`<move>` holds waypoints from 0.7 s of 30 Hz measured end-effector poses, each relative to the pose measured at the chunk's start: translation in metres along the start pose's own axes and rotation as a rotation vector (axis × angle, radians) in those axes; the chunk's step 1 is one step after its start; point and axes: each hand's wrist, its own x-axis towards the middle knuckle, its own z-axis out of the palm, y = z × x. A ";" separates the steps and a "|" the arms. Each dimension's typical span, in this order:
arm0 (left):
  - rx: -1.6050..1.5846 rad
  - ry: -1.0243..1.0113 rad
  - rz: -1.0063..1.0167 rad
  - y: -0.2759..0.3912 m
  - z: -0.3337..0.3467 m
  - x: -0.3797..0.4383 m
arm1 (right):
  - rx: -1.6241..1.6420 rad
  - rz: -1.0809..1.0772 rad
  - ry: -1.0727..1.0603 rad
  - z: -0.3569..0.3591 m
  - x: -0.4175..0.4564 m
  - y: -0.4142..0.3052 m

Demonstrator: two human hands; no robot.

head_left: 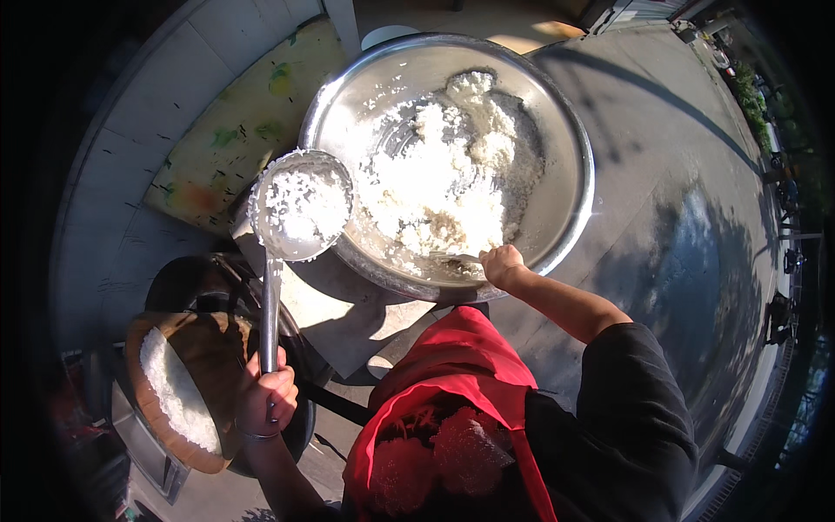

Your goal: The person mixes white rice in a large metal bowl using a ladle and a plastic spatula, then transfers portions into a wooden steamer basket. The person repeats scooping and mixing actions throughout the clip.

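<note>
My left hand [269, 395] grips the handle of a large metal ladle [270, 313]. Its bowl holds loose white rice grains [306, 203] and hangs over the left rim of a wide steel basin [566, 176]. My right hand [503, 266] is at the basin's near side, closed around a flat metal utensil [456, 257] whose far end meets the rice; its exact kind is hard to tell. Cooked-looking rice [492, 134] lies in clumps across the basin floor, its middle washed out by sunlight.
A wooden tub [150, 391] containing white rice stands at lower left, beside a black round vessel [176, 280]. A stained yellowish board [215, 150] leans by the tiled wall [163, 85]. Sunlit concrete ground [639, 124] extends to the right.
</note>
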 end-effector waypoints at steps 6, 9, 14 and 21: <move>0.054 0.312 -0.062 -0.037 0.105 0.085 | -0.004 -0.093 0.027 -0.013 0.095 0.112; 0.050 0.344 -0.091 -0.043 0.133 0.104 | -0.171 -0.070 0.098 -0.047 0.132 0.161; 0.091 0.485 -0.012 -0.048 0.168 0.123 | 0.315 -0.232 0.339 -0.145 0.268 0.173; 0.233 0.699 0.089 -0.051 0.188 0.150 | -0.428 -0.778 0.245 -0.107 0.251 0.006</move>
